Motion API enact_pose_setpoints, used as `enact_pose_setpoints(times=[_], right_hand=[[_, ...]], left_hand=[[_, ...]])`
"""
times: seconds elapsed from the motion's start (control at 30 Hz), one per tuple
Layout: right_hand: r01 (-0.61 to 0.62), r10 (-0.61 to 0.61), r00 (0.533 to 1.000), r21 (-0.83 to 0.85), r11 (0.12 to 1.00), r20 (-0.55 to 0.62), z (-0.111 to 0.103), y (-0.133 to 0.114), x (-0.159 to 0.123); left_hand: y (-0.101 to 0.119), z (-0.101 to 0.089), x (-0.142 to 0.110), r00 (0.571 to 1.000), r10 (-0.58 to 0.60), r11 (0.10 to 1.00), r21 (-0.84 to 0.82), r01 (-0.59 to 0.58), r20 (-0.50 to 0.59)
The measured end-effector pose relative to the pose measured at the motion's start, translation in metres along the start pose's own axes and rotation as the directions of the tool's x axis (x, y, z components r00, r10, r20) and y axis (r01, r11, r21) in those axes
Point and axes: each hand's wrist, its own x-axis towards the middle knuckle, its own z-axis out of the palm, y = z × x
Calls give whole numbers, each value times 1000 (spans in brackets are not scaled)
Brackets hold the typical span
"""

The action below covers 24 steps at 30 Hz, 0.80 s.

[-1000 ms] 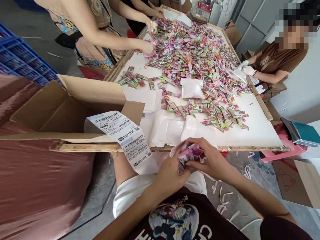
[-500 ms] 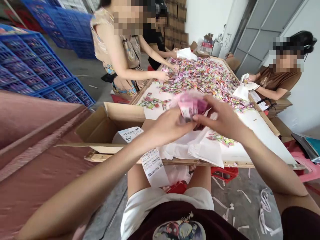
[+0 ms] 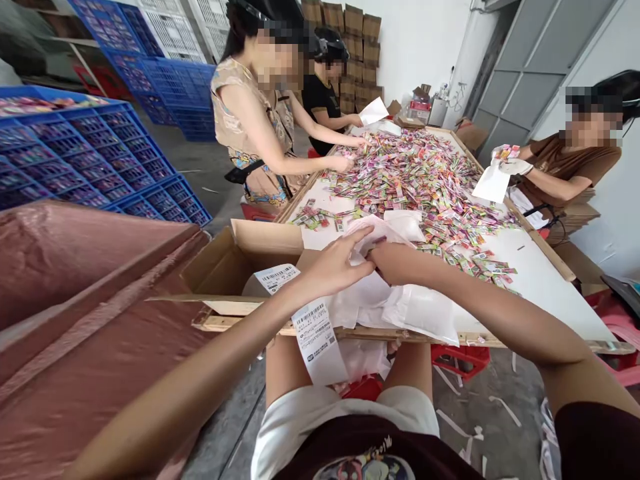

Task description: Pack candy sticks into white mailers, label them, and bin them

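My left hand [image 3: 340, 261] grips a translucent white plastic bag [image 3: 373, 227], fingers along its far side and thumb near its mouth. My right hand [image 3: 393, 262] is bent downward at the bag's opening, touching my left thumb. Its fingers are curled and mostly hidden, so what they hold cannot be made out. Beneath both hands, several white pouches [image 3: 423, 312] lie along the near table edge. A strip of printed shipping labels [image 3: 315, 337] hangs over that edge by my left forearm. Just beyond the bag spreads a large heap of small colourful packets [image 3: 400, 170].
An open cardboard box [image 3: 267, 237] stands left on the wood-edged table [image 3: 545, 293]. Blue crates [image 3: 95, 153] of packets stand farther left, behind a reddish-brown cover [image 3: 90, 280]. Two people work at the far left side; another person [image 3: 570, 160] at the right holds packets and a white bag.
The pink packets visible between my hands earlier are out of sight now. My right hand has turned downward to the white bag held by my left. The view has shifted slightly left and up.
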Motion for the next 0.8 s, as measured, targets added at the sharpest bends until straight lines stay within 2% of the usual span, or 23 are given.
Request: enact_pose_setpoints(times=[0.1, 0.17, 0.23, 0.3, 0.37, 0.4, 0.43, 0.5, 0.53, 0.57, 0.6, 0.63, 0.67, 0.73, 0.8], right_hand=[[83, -75, 992, -78, 993, 100, -29, -9, -8], [147, -129, 985, -174, 974, 114, -48, -20, -19], [132, -110, 990, -290, 948, 89, -55, -29, -29], [25, -5, 999, -377, 926, 52, -45, -31, -38], [-148, 149, 988, -389, 909, -26, -22, -23, -45], [-240, 227, 971, -349, 906, -77, -8, -16, -49], [-326, 300, 945, -276, 904, -132, 7, -7, -54], [-470, 448, 861, -36, 882, -241, 41, 9, -68], [-512, 523, 807, 117, 851, -273, 59, 16, -77], [-527, 592, 756, 276, 804, -280, 78, 20, -86], [-521, 649, 713, 419, 744, -265, 95, 22, -96], [-503, 693, 681, 537, 678, -237, 111, 20, -104], [-477, 719, 665, 626, 617, -202, 125, 16, -111], [-425, 723, 678, 731, 534, -133, 140, 2, -122], [-386, 660, 748, 764, 517, -68, 140, -12, -129]], left_hand=[[-3, -9, 1, 999, 24, 993, -112, -29, -47], [3, -17, 11, 992, 48, 980, -188, -70, -118], [16, -22, 29, 975, 120, 955, -245, -166, -189], [35, -19, 52, 950, 244, 916, -276, -292, -195], [55, -8, 69, 935, 342, 885, -304, -352, -88], [62, 1, 71, 922, 380, 874, -299, -384, -72], [66, 11, 68, 901, 423, 859, -272, -434, -101], [61, 36, 45, 848, 470, 833, -193, -518, -246], [52, 50, 26, 848, 435, 837, -212, -505, -302], [38, 66, 4, 882, 310, 855, -302, -422, -356], [23, 83, -20, 920, 93, 853, -445, -271, -381], [6, 100, -44, 913, -179, 794, -601, -86, -367], [-9, 116, -66, 891, -311, 754, -657, 19, -331], [-33, 144, -101, 857, -455, 671, -726, 152, -242], [-46, 163, -120, 839, -529, 572, -784, 242, -127]])
